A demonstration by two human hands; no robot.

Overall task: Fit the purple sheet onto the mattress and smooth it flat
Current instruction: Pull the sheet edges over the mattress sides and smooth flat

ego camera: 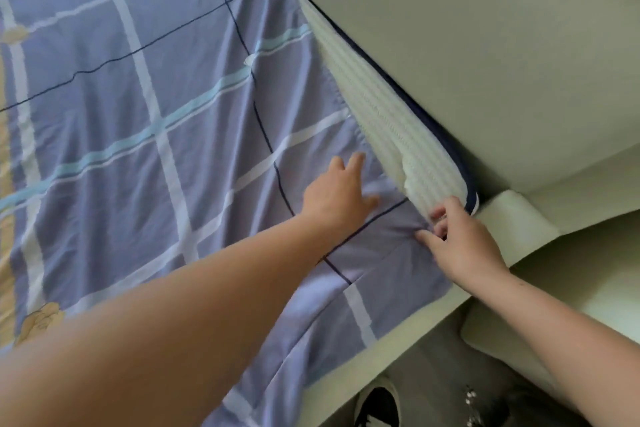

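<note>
Cream headboard [485, 45] crowds the bare mattress [398, 135] corner. Our left hand [337, 192] lies spread on the purple sheet [173, 80]; our right hand's [460, 243] fingers [438, 213] pinch its edge.

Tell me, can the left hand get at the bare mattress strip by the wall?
Probably yes. The left hand lies flat on the purple sheet right beside the uncovered mattress, with nothing between them.
</note>
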